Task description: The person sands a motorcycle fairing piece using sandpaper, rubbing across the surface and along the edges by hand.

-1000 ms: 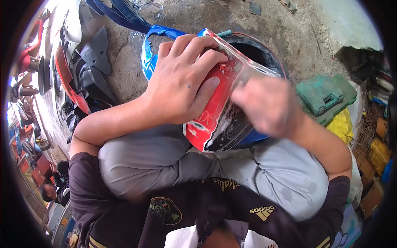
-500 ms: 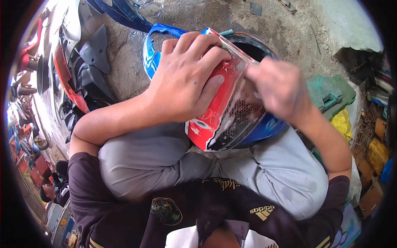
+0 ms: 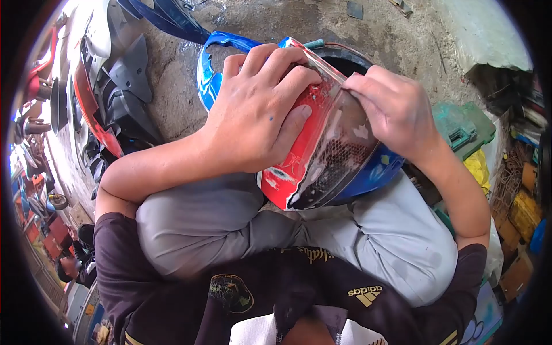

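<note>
A motorcycle fairing panel [image 3: 339, 150] rests across my lap, with red, blue and dark mesh-patterned parts and scuffed whitish patches. My left hand [image 3: 261, 106] presses over its red side, fingers curled at the upper edge and thumb along the red face. On the other side, my right hand [image 3: 391, 109] is closed, its fingertips pinched against the worn strip by the panel's upper edge. Whatever lies between those fingertips, if anything, is hidden. Behind the panel, a dark round rim [image 3: 345, 57] shows in part.
Black and red body panels [image 3: 123, 118] lean at the left. Above my left hand lies a dark blue panel [image 3: 169, 20] on the wet concrete floor [image 3: 391, 34]. To the right are a green case [image 3: 460, 129], a yellow bag [image 3: 476, 169] and clutter. Another person [image 3: 72, 267] is at the far left.
My right hand was blurred by motion and now shows sharply, slightly higher, with its fingertips at the upper edge. My left hand and the panel have barely shifted.
</note>
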`<state>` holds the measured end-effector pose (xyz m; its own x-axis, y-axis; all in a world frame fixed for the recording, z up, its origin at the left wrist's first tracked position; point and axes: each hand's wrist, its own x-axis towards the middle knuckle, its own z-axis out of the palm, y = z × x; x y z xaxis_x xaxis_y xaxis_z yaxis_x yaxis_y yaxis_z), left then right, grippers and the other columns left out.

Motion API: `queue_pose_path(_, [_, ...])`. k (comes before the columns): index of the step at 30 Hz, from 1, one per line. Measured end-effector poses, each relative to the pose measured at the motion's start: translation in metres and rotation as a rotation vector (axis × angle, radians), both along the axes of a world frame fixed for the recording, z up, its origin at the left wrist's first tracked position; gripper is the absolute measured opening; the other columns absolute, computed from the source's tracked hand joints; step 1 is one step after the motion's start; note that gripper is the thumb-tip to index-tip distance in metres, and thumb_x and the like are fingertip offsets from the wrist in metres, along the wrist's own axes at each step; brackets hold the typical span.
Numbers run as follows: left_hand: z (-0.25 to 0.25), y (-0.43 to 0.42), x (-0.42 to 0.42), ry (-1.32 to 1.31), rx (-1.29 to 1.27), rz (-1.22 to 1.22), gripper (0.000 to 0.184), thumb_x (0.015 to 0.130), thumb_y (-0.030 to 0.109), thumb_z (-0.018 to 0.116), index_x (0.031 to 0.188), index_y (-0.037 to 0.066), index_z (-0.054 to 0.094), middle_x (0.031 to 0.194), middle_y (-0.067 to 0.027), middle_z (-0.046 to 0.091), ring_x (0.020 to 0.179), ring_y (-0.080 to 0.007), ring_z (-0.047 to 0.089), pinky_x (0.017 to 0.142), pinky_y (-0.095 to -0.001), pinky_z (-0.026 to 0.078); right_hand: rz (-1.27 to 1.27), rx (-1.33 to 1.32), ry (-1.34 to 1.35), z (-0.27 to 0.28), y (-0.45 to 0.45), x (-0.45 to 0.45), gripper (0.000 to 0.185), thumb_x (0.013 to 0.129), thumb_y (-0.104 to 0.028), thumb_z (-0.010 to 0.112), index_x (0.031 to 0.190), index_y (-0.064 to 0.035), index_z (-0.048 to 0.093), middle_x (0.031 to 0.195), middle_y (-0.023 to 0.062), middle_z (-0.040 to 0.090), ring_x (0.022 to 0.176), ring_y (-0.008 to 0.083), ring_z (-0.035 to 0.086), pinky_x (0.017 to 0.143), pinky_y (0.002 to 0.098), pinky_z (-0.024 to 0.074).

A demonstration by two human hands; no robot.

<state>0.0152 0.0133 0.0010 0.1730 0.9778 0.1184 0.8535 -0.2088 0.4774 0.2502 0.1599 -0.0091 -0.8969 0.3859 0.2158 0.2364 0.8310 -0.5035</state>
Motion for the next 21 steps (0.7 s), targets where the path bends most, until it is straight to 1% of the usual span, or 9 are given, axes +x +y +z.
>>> queue_pose_path(2, [0.001,-0.001,0.000,0.014,0.001,-0.001,0.047,0.092,0.024,0.070,0.135,0.007,0.067,0.145,-0.0191,0.060,0.134,-0.0433,0.055,0.111,-0.0562,0.038,0.173,0.098,0.051,0.008,-0.016,0.001,0.018,0.088,-0.017,0.073,0.104,-0.0086,0.073,0.082,0.0076,0.062,0.070,0.0284,0.069,0.062,0.0420,0.0573])
queue_pose_path(4, [0.002,-0.002,0.000,0.022,-0.003,-0.004,0.047,0.092,0.024,0.070,0.135,0.007,0.067,0.145,-0.0191,0.060,0.134,-0.0433,0.055,0.111,-0.0562,0.038,0.294,0.019,0.036,0.023,-0.045,0.002,0.021,0.087,-0.018,0.070,0.106,-0.0090,0.074,0.082,0.0066,0.060,0.069,0.0249,0.068,0.062,0.0416,0.0570])
queue_pose_path(6, [0.003,-0.002,0.000,0.020,-0.003,-0.007,0.047,0.092,0.024,0.070,0.135,0.007,0.067,0.145,-0.0191,0.060,0.134,-0.0432,0.055,0.111,-0.0562,0.038,0.259,0.131,0.095,0.011,-0.027,-0.001,0.022,0.087,-0.019,0.071,0.107,-0.0092,0.074,0.081,0.0061,0.060,0.070,0.0250,0.069,0.062,0.0409,0.0568])
queue_pose_path(9, [0.000,0.002,-0.001,0.009,0.008,0.001,0.047,0.092,0.024,0.070,0.135,0.007,0.067,0.145,-0.0194,0.060,0.134,-0.0433,0.055,0.111,-0.0562,0.038,0.090,0.044,-0.041,0.009,-0.006,-0.001,0.021,0.089,-0.019,0.073,0.107,-0.0101,0.074,0.085,0.0071,0.063,0.075,0.0256,0.070,0.064,0.0409,0.0577])
queue_pose_path(13, [0.002,-0.001,-0.001,0.025,0.005,-0.013,0.047,0.092,0.024,0.069,0.136,0.007,0.067,0.145,-0.0196,0.060,0.134,-0.0432,0.055,0.111,-0.0560,0.038,0.377,-0.004,-0.017,0.034,-0.046,0.000,0.020,0.092,-0.018,0.074,0.110,-0.0097,0.074,0.087,0.0088,0.065,0.075,0.0283,0.071,0.062,0.0421,0.0574])
queue_pose_path(16, [0.001,-0.001,-0.001,0.010,-0.005,-0.013,0.048,0.092,0.023,0.069,0.136,0.007,0.066,0.146,-0.0196,0.060,0.134,-0.0433,0.055,0.110,-0.0561,0.038,0.138,0.133,0.007,0.002,-0.004,0.002,0.023,0.090,-0.020,0.070,0.109,-0.0086,0.075,0.086,0.0065,0.064,0.075,0.0242,0.070,0.063,0.0397,0.0568])
queue_pose_path(17, [0.001,-0.002,-0.001,0.005,-0.007,-0.010,0.048,0.092,0.023,0.069,0.136,0.007,0.066,0.146,-0.0197,0.060,0.134,-0.0433,0.055,0.110,-0.0562,0.038,-0.015,0.017,-0.033,-0.004,0.002,0.003,0.023,0.089,-0.021,0.070,0.108,-0.0084,0.074,0.086,0.0046,0.064,0.076,0.0218,0.070,0.064,0.0384,0.0558])
queue_pose_path(20, [0.002,-0.003,-0.001,0.014,0.012,-0.006,0.047,0.092,0.023,0.070,0.136,0.007,0.066,0.146,-0.0196,0.060,0.133,-0.0431,0.055,0.110,-0.0562,0.037,0.270,0.161,0.074,0.007,-0.032,0.005,0.022,0.091,-0.021,0.074,0.109,-0.0079,0.074,0.088,0.0048,0.066,0.078,0.0224,0.071,0.064,0.0390,0.0553])
queue_pose_path(21, [0.002,-0.005,0.000,0.018,0.015,-0.009,0.047,0.092,0.023,0.070,0.136,0.007,0.066,0.146,-0.0195,0.060,0.133,-0.0430,0.055,0.109,-0.0562,0.037,0.371,0.128,0.000,0.020,-0.043,0.007,0.027,0.090,-0.024,0.077,0.110,-0.0070,0.073,0.089,0.0052,0.066,0.080,0.0221,0.072,0.064,0.0391,0.0550])
